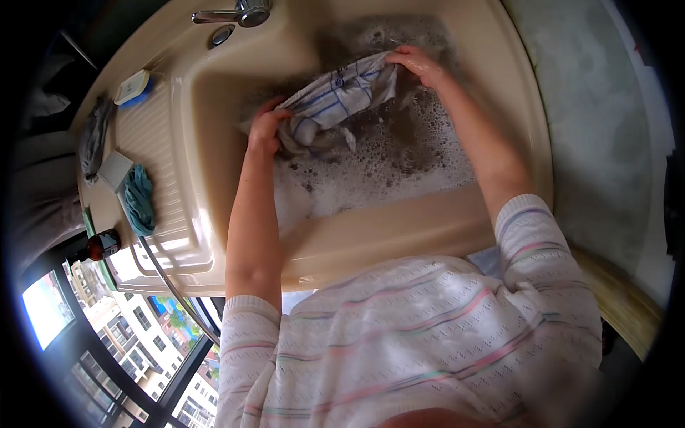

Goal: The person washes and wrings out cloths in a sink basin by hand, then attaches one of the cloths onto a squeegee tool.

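Stretched between both hands is a pair of wet white shorts (pixel 335 100) with blue checks and a gathered waistband. My left hand (pixel 267 127) is closed on one end of the band, near the basin's left wall. At the far side, my right hand (pixel 419 65) grips the other end with fingers pinched on the fabric. The shorts hang just over or partly in the sudsy water (pixel 399 150); their lower edge is hard to make out against the foam. Around them is the beige sink basin (pixel 357 214).
A chrome faucet (pixel 246 13) stands at the back. On the ribbed drainboard (pixel 175 143) lie a soap or brush block (pixel 133 87), a dark cloth (pixel 95 139), a white square piece (pixel 115 171) and a teal cloth (pixel 140 200). A brown bottle (pixel 105 244) is by the window.
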A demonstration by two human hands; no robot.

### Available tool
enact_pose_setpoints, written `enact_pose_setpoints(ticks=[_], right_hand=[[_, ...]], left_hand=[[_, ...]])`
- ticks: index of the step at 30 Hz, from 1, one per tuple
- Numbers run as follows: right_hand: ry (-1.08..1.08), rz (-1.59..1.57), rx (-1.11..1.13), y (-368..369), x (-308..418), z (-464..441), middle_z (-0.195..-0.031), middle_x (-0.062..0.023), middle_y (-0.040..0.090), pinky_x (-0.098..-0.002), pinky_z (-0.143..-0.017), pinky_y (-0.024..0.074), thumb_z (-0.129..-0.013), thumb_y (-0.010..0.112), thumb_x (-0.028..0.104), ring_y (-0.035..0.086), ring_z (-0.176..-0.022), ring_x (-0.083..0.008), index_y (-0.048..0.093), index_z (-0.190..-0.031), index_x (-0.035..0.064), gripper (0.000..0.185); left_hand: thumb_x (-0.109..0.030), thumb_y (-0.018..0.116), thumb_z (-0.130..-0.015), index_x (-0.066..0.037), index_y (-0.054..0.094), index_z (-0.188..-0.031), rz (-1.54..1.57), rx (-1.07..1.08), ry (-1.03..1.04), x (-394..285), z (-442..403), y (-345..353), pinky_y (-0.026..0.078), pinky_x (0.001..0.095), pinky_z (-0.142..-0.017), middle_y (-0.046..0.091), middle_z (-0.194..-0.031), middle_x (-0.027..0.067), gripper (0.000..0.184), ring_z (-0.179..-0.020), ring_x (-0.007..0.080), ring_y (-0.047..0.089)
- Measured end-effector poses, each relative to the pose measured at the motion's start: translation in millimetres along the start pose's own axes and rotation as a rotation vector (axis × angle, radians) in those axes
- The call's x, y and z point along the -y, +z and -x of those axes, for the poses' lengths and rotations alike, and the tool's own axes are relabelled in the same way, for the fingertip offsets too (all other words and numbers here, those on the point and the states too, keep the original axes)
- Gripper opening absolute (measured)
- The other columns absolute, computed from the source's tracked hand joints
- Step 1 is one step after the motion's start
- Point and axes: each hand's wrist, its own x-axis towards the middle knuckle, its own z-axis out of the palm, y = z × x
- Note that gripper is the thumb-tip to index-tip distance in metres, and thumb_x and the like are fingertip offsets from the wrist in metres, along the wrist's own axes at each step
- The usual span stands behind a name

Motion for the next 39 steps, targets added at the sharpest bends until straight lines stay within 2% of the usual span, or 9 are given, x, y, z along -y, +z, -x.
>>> enact_pose_setpoints(ticks=[4,11,14,16,22,27,31,35,39], right_hand=[[0.017,0.086,0.0,83,12,11,-0.086,-0.0117,0.06,-0.0291,-0.07,0.0475,-0.07,0.068,0.023,0.058,-0.08,-0.0178,0.052,-0.108,0.0043,0.045],[-0.914,0.676,-0.214,216,59,95,-0.085,-0.0113,0.057,-0.0428,-0.07,0.0471,-0.067,0.063,0.035,0.058,-0.08,-0.0315,0.059,-0.078,0.0116,0.026],[-0.622,0.556,-0.232,196,65,55,-0.078,-0.014,0.06,-0.0428,-0.068,0.0465,-0.07,0.056,0.031,0.058,-0.076,-0.0333,0.06,-0.08,0.0104,0.023],[-0.203,0.614,-0.271,168,69,24,-0.08,-0.0163,0.061,-0.0437,-0.067,0.0463,-0.07,0.053,0.03,0.058,-0.075,-0.0356,0.06,-0.08,0.0073,0.026],[-0.201,0.677,-0.529,54,-4,-20,-0.102,-0.016,0.059,-0.0399,-0.076,0.0459,-0.075,0.057,0.043,0.057,-0.093,-0.0309,0.054,-0.106,0.0022,0.051],[-0.039,0.597,-0.339,55,-4,-1,-0.112,-0.0186,0.054,-0.0346,-0.093,0.0369,-0.069,0.064,0.042,0.047,-0.111,-0.0266,0.051,-0.115,0.0045,0.061],[0.001,0.39,0.121,56,23,19,-0.1,-0.0163,0.059,-0.0322,-0.075,0.0468,-0.065,0.069,0.029,0.057,-0.093,-0.023,0.05,-0.116,0.0028,0.061],[-0.102,-0.081,-0.094,1,-2,-3,-0.099,-0.0141,0.059,-0.0331,-0.073,0.048,-0.068,0.069,0.021,0.057,-0.089,-0.0211,0.05,-0.114,-0.0009,0.055],[-0.079,0.27,0.162,124,46,23,-0.09,-0.0054,0.06,-0.0318,-0.065,0.045,-0.067,0.069,0.027,0.056,-0.082,-0.0169,0.061,-0.081,0.01,0.023]], left_hand=[[-0.022,0.056,-0.08,-0.004,0.039,-0.124,0.282,0.092,-0.056,15,-14,30,0.038,0.0409,-0.093,0.051,-0.115,0.0109,0.051,-0.109,0.0276,0.046],[-0.037,0.043,-0.085,-0.008,0.049,-0.109,0.433,0.169,0.178,34,0,32,0.041,0.0385,-0.085,0.053,-0.106,0.0092,0.039,-0.1,0.024,0.05],[-0.029,0.041,-0.084,-0.007,0.051,-0.102,0.658,0.268,0.261,45,-19,25,0.043,0.0397,-0.081,0.055,-0.1,0.0102,0.03,-0.094,0.0246,0.053],[-0.022,0.044,-0.081,-0.003,0.053,-0.098,0.385,-0.205,-0.057,5,13,77,0.045,0.0388,-0.074,0.057,-0.095,0.0113,0.026,-0.087,0.0248,0.056],[-0.019,0.058,-0.077,0.002,0.055,-0.1,0.178,-0.117,0.137,-13,-1,41,0.046,0.0357,-0.071,0.058,-0.094,0.0131,0.032,-0.086,0.0235,0.056],[-0.007,0.056,-0.076,0.0,0.053,-0.107,-0.118,-0.104,0.106,35,-39,19,0.047,0.0341,-0.077,0.059,-0.097,0.0133,0.032,-0.088,0.0237,0.057],[-0.002,0.058,-0.071,0.002,0.049,-0.113,-0.016,-0.019,0.052,8,-3,21,0.047,0.035,-0.076,0.058,-0.101,0.0148,0.043,-0.089,0.0241,0.056],[-0.007,0.059,-0.076,-0.001,0.045,-0.118,0.131,0.001,-0.016,8,-8,2,0.044,0.0352,-0.083,0.055,-0.109,0.0115,0.045,-0.099,0.0228,0.053],[-0.044,0.044,-0.085,-0.006,0.044,-0.122,0.556,0.307,-0.107,5,-4,43,0.034,0.0422,-0.094,0.051,-0.118,0.0112,0.053,-0.111,0.0246,0.045]])
